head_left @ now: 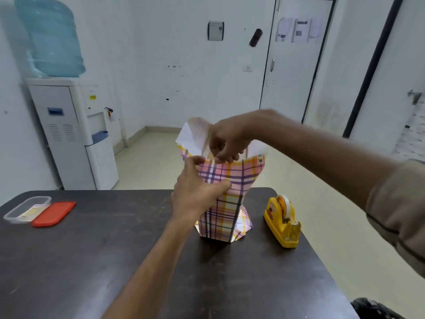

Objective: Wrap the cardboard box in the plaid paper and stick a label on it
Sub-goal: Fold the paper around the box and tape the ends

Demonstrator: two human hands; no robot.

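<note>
We judge the paper [232,173], upright on the surface [115,238] around the hidden box, light, thin and easily creased, best held gently: our left hand [195,192] has fingers curled round its side, our right hand [226,143] has fingers pinching its flared top edge.

Even, bright indoor light (edges bowed, hands slightly blurred).

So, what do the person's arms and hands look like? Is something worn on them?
Both hands are bare: the left hand and the right hand show no glove, ring or watch. The left forearm is uncovered. The right arm wears a grey-beige sleeve with dark seam lines, ending near the elbow.
</note>
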